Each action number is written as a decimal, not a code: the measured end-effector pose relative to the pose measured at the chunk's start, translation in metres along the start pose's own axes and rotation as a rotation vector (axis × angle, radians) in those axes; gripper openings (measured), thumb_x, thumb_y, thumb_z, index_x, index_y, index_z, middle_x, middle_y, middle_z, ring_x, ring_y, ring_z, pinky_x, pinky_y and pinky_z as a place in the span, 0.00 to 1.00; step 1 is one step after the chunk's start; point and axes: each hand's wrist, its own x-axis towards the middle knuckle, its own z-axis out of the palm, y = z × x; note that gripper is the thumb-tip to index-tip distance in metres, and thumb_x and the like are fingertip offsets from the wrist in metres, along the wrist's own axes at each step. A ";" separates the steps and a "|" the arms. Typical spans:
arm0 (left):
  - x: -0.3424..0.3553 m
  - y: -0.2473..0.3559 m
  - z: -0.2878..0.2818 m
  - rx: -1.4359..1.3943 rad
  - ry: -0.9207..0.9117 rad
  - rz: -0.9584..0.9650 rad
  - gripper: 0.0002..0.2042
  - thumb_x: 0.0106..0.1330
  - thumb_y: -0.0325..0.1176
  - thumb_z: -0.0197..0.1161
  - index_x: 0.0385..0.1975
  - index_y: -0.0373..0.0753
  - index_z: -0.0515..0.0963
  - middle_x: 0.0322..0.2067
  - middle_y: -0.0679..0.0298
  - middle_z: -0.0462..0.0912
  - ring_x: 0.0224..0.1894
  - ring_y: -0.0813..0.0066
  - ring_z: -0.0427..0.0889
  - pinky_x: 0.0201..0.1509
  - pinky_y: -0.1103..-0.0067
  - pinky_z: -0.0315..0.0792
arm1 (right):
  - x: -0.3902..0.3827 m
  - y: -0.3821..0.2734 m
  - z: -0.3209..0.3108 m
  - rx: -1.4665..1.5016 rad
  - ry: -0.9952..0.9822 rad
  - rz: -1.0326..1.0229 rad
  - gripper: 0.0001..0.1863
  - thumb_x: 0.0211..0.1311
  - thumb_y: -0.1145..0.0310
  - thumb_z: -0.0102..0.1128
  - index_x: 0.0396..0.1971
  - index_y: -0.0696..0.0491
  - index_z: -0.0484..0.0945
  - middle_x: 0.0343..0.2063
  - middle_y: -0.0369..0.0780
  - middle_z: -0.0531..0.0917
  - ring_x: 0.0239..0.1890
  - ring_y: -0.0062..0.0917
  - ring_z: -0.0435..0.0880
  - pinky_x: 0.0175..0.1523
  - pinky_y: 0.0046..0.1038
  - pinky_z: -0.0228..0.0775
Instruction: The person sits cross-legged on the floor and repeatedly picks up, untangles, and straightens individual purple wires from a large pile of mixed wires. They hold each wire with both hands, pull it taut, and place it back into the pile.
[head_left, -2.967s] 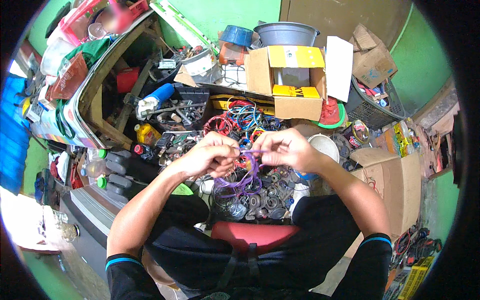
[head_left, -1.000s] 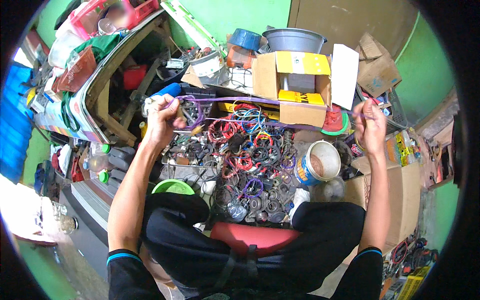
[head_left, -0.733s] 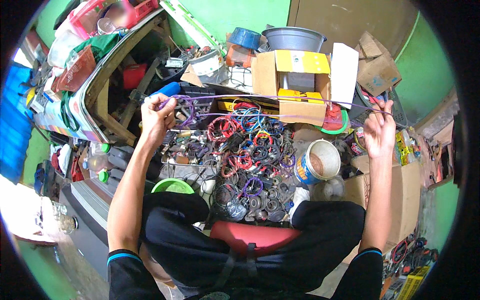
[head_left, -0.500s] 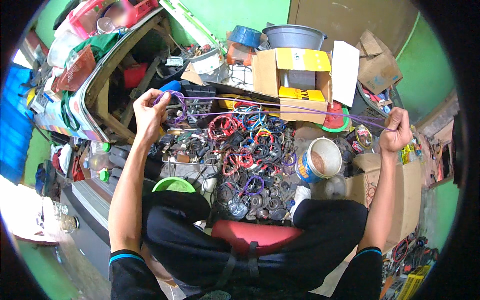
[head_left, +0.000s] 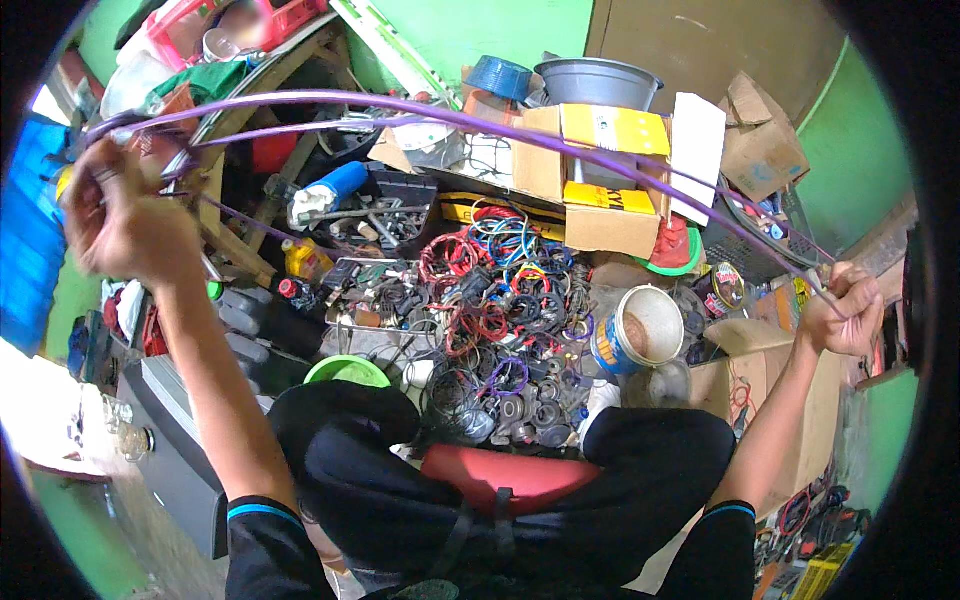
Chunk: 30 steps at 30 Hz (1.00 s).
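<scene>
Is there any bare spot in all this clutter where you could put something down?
Hardly. The pile of coiled cables fills the middle, boxed in by the cardboard box behind and the open tin can on the right. Only the red seat edge between the knees is bare. Both hands hold the purple cable.

A single fisheye view from my head looks steeply down over my lap, close above the heap of coiled wires [head_left: 495,310], reaching out to my left hand [head_left: 125,225] and right hand [head_left: 840,310] at opposite edges.
</scene>
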 end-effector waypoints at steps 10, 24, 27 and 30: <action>-0.075 -0.059 -0.020 -0.214 -0.519 -0.759 0.06 0.62 0.29 0.62 0.28 0.37 0.71 0.18 0.70 0.71 0.18 0.87 0.63 0.21 0.88 0.58 | -0.003 0.002 0.032 0.708 0.451 1.189 0.18 0.66 0.52 0.50 0.28 0.52 0.67 0.11 0.28 0.57 0.09 0.13 0.50 0.17 0.17 0.59; -0.067 -0.073 -0.033 0.176 -0.571 -0.237 0.10 0.51 0.28 0.71 0.31 0.35 0.79 0.19 0.77 0.71 0.20 0.91 0.61 0.23 0.90 0.55 | -0.008 0.004 0.025 0.105 -0.084 1.000 0.20 0.67 0.49 0.47 0.25 0.50 0.68 0.10 0.27 0.59 0.09 0.10 0.54 0.13 0.16 0.47; -0.044 -0.068 -0.038 0.263 -0.314 -0.090 0.14 0.50 0.24 0.72 0.36 0.35 0.77 0.24 0.75 0.73 0.23 0.91 0.63 0.25 0.92 0.56 | 0.002 -0.015 0.017 0.786 -0.432 1.091 0.21 0.67 0.48 0.45 0.26 0.51 0.67 0.10 0.28 0.58 0.07 0.09 0.52 0.12 0.14 0.51; -0.031 -0.067 -0.047 0.142 -0.238 -0.091 0.16 0.53 0.23 0.70 0.41 0.32 0.76 0.28 0.70 0.77 0.27 0.88 0.72 0.30 0.91 0.66 | -0.002 -0.003 0.004 0.308 -0.190 0.803 0.19 0.68 0.55 0.49 0.22 0.54 0.67 0.10 0.29 0.60 0.09 0.11 0.54 0.14 0.15 0.53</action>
